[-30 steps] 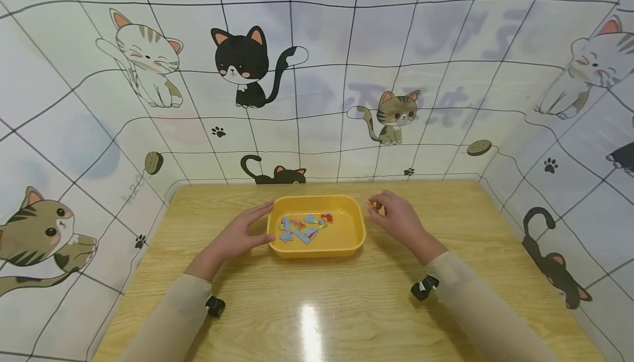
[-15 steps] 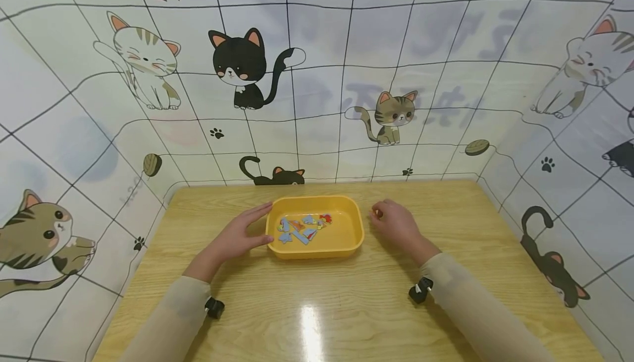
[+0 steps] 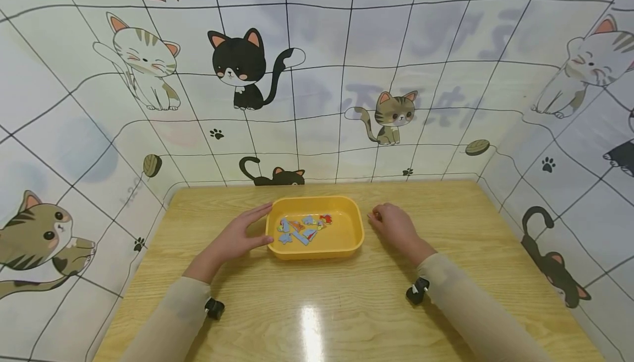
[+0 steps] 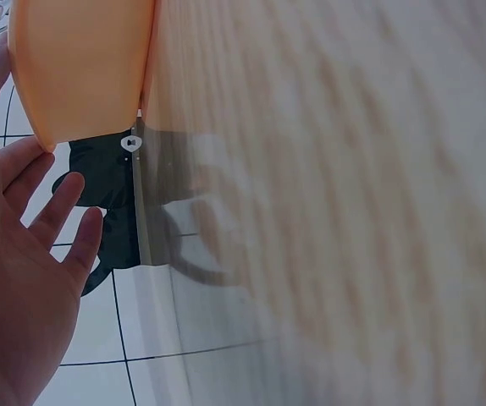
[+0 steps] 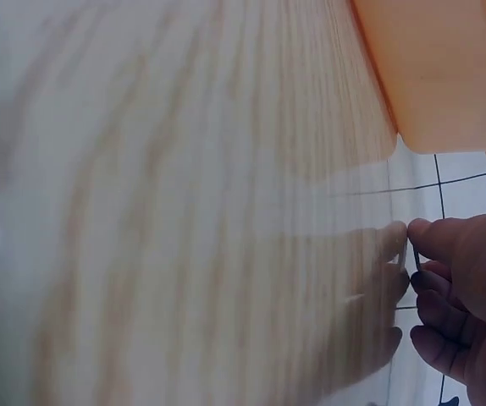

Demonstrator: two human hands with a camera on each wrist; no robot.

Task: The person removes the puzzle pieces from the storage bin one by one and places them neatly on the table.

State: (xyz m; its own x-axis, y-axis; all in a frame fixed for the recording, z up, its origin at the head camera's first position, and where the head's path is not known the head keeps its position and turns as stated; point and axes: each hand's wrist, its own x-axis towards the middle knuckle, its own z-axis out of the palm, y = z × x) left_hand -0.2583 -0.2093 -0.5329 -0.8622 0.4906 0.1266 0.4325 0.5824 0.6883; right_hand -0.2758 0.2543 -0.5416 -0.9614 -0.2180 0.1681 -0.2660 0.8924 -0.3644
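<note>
Small, flat, multicoloured pieces (image 3: 300, 238) inside the yellow, rounded-rectangular plastic tray (image 3: 342, 236) could shift, I judge, if the left hand (image 3: 235, 236), straight-fingered against its left end, nudges it, while the right hand (image 3: 396, 227), pinching a thin flat piece (image 5: 416, 257) beyond its right end, might fumble so slim an edge.

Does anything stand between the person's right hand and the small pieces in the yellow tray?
Yes, the raised right wall of the yellow tray: the right hand is outside it, while the pieces lie inside, toward the left. Nothing else visible stands between them.
</note>
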